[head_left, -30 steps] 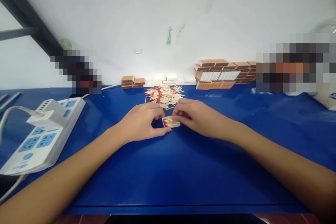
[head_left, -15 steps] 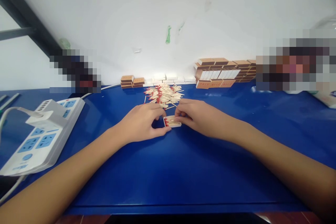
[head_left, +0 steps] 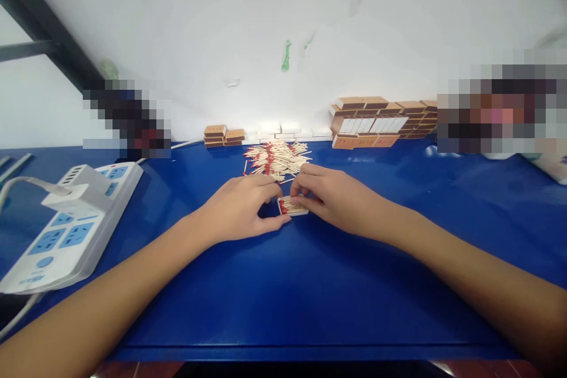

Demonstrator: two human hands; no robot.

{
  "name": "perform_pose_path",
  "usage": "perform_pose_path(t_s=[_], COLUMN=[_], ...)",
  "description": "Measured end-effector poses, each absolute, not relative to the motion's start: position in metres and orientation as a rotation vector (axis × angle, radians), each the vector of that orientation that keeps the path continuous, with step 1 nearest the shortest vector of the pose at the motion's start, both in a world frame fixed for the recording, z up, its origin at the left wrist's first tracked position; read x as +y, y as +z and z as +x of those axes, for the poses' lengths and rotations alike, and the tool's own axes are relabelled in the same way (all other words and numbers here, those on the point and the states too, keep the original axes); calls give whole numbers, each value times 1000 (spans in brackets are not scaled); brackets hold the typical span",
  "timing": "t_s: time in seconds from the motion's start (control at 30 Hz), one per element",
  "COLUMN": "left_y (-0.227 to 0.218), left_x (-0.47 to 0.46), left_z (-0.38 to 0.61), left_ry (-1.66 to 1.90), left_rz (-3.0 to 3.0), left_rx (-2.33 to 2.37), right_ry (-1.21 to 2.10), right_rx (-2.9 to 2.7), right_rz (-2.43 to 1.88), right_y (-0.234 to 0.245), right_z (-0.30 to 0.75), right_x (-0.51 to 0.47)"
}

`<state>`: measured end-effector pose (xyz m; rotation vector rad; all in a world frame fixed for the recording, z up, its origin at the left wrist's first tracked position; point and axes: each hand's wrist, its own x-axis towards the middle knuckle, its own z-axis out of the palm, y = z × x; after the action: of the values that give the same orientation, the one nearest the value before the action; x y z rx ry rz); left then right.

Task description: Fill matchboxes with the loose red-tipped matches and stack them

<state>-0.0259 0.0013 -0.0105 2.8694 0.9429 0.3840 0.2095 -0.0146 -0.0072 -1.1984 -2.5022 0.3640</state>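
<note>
A small white matchbox tray (head_left: 294, 213) lies on the blue table, holding red-tipped matches (head_left: 289, 206) with their heads toward the left. My left hand (head_left: 241, 208) curves round the tray's left end, thumb at its near edge and fingertips at the far corner. Over the tray's right part, my right hand (head_left: 330, 196) has its thumb and fingers closed together on the matches; the fingers hide their tail ends. Just behind both hands spreads a loose heap of matches (head_left: 277, 159).
Stacked brown matchboxes (head_left: 372, 140) line the wall at the right, with a few more matchboxes (head_left: 221, 134) at the left. White trays (head_left: 290, 129) stand between them. A white power strip (head_left: 84, 248) with a plugged-in charger (head_left: 82, 192) occupies the table's left.
My right hand's fingertips have shifted slightly left over the tray, onto the matches. My left hand keeps its place at the tray's left end.
</note>
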Motion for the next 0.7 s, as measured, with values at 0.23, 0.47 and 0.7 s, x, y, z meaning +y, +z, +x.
perform_pose_path(t_s=[0.23,0.47,0.7], left_y=[-10,-10,-12], left_x=[0,1,1], left_z=[-25,-25,-25], left_ry=[373,349,384], left_rz=[2878,2892,2882], left_rx=[956,963,954], right_ry=[384,204,301], right_rx=[-2578,-2673,-2617], right_rz=[-1149,-1208,-1155], right_y=[-10,-9,-14], right_z=[208,205,207], right_x=[-18,-19,-17])
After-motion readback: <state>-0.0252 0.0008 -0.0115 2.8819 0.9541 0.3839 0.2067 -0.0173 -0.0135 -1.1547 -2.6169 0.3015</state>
